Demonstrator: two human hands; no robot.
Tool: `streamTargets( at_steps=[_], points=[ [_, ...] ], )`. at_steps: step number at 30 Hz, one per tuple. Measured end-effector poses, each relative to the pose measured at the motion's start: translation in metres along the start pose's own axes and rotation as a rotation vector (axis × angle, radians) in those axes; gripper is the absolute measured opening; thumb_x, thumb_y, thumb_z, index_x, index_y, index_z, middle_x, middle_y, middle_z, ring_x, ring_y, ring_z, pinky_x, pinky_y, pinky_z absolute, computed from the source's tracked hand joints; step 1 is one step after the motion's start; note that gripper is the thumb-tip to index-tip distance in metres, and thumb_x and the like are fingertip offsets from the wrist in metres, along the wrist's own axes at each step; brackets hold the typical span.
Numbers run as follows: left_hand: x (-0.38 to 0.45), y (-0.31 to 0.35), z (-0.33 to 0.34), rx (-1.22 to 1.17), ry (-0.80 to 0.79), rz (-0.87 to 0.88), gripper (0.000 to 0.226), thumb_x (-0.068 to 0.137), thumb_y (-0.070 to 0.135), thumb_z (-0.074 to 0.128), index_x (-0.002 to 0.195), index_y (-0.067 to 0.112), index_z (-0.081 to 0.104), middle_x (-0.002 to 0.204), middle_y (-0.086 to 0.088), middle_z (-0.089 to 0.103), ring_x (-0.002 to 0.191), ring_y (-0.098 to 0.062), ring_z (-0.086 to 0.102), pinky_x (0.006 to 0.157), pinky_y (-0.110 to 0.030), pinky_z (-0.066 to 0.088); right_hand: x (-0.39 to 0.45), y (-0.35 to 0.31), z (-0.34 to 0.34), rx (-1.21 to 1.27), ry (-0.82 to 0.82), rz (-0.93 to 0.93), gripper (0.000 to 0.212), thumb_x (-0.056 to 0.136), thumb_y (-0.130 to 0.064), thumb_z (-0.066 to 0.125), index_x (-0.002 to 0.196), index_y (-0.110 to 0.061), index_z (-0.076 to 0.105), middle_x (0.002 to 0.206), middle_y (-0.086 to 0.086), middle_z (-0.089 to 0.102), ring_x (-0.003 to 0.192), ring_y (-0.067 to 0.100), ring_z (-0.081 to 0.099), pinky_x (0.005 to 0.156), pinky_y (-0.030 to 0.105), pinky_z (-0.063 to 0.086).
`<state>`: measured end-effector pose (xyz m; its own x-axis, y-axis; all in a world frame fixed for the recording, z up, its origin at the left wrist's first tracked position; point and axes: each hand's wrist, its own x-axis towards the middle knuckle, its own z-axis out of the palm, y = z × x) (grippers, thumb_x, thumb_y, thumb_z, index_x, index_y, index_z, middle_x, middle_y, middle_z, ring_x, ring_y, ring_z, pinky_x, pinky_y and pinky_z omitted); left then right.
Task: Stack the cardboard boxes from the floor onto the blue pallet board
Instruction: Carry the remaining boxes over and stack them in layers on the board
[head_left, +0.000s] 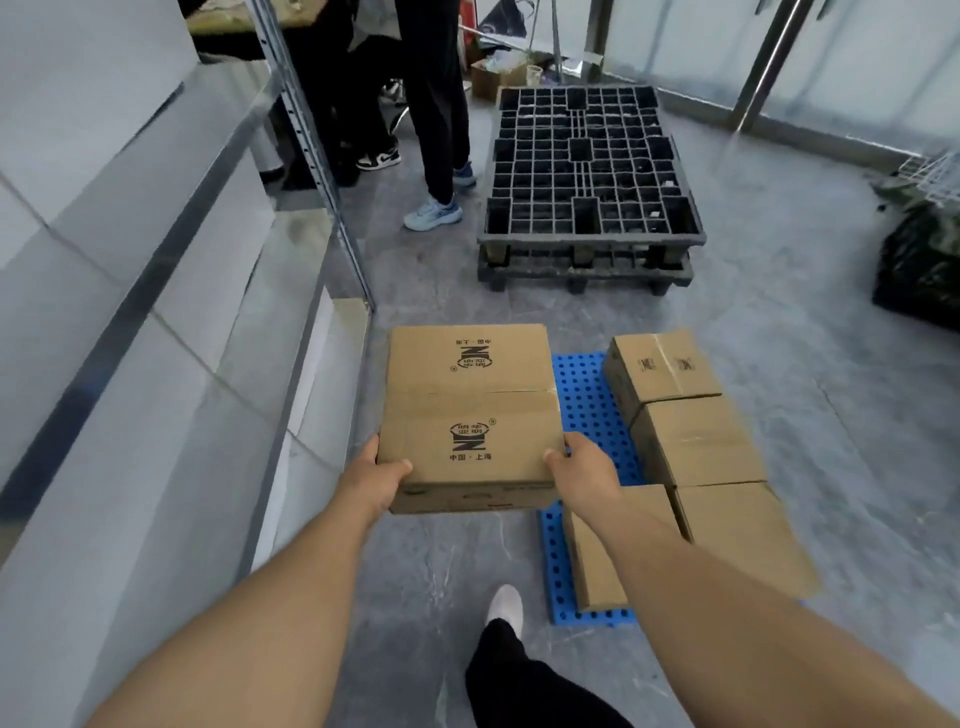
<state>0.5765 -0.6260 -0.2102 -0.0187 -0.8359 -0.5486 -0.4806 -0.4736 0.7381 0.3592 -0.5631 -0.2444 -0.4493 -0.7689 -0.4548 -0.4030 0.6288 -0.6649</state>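
Right now the left hand (382, 480) and right hand (582, 475) are gripping a cardboard box (470, 415) printed "中国·上海", fingers clenched on its near corners, above the blue pallet board (587, 405), whose left strip is lying bare beside four stacked boxes (696, 441).

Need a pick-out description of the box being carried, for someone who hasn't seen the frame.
Find the perforated blue plastic pallet board on the grey floor, below the black grid pallets. Four brown cardboard boxes sit along its right side. The target is the brown cardboard box with black logos at the board's left edge, the only one held off the ground between the left hand and right hand.
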Motion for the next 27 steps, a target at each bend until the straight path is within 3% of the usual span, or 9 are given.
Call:
streamTargets(
  at_steps=[4,9,12,16,20,27],
  points=[
    [0.059,0.049,-0.004,0.096,-0.040,-0.001,0.050,0.092,0.012,0.052,0.139,0.020,0.039,0.131,-0.008,0.053,0.114,-0.024,0.051,0.097,-0.031,0.039,0.050,-0.026,-0.003,0.011,0.013,0.078,0.015,0.095,-0.026,0.045,0.098,-0.012,0.050,0.094,0.005,0.056,0.077,0.019,0.053,0.063,0.031,0.043],
    [0.120,0.102,0.000,0.176,-0.070,0.022,0.054,0.092,0.013,0.052,0.142,0.019,0.034,0.135,-0.007,0.050,0.115,-0.023,0.049,0.098,-0.029,0.038,0.104,-0.052,-0.013,0.056,0.014,0.124,0.020,0.095,-0.027,0.047,0.104,-0.011,0.054,0.097,0.005,0.058,0.082,0.021,0.055,0.066,0.031,0.044],
    [0.145,0.124,0.010,0.198,-0.112,0.051,0.051,0.092,0.011,0.052,0.140,0.017,0.037,0.132,-0.006,0.052,0.104,-0.017,0.048,0.091,-0.025,0.036,0.127,-0.057,-0.019,0.102,0.046,0.164,0.016,0.094,-0.026,0.048,0.099,-0.012,0.055,0.093,0.006,0.059,0.078,0.021,0.055,0.062,0.031,0.043],
    [0.184,0.153,0.024,0.268,-0.194,0.093,0.050,0.092,0.010,0.051,0.139,0.018,0.039,0.131,-0.006,0.053,0.111,-0.021,0.049,0.091,-0.028,0.037,0.152,-0.057,-0.023,0.155,0.128,0.229,0.012,0.092,-0.026,0.049,0.088,-0.015,0.053,0.089,0.004,0.058,0.072,0.016,0.052,0.057,0.028,0.040],
    [0.230,0.180,0.044,0.328,-0.320,0.140,0.047,0.092,0.008,0.050,0.137,0.018,0.041,0.128,-0.005,0.054,0.107,-0.020,0.049,0.093,-0.031,0.038,0.171,-0.061,-0.023,0.247,0.225,0.342,0.013,0.092,-0.027,0.050,0.095,-0.015,0.053,0.091,0.000,0.053,0.084,0.019,0.056,0.072,0.034,0.047],
    [0.300,0.228,0.071,0.478,-0.556,0.250,0.047,0.091,0.006,0.051,0.136,0.017,0.042,0.127,-0.006,0.055,0.107,-0.022,0.050,0.093,-0.030,0.038,0.194,-0.081,-0.015,0.361,0.389,0.534,0.020,0.092,-0.026,0.050,0.100,-0.010,0.059,0.099,0.007,0.061,0.085,0.022,0.056,0.068,0.033,0.042]
  ],
)
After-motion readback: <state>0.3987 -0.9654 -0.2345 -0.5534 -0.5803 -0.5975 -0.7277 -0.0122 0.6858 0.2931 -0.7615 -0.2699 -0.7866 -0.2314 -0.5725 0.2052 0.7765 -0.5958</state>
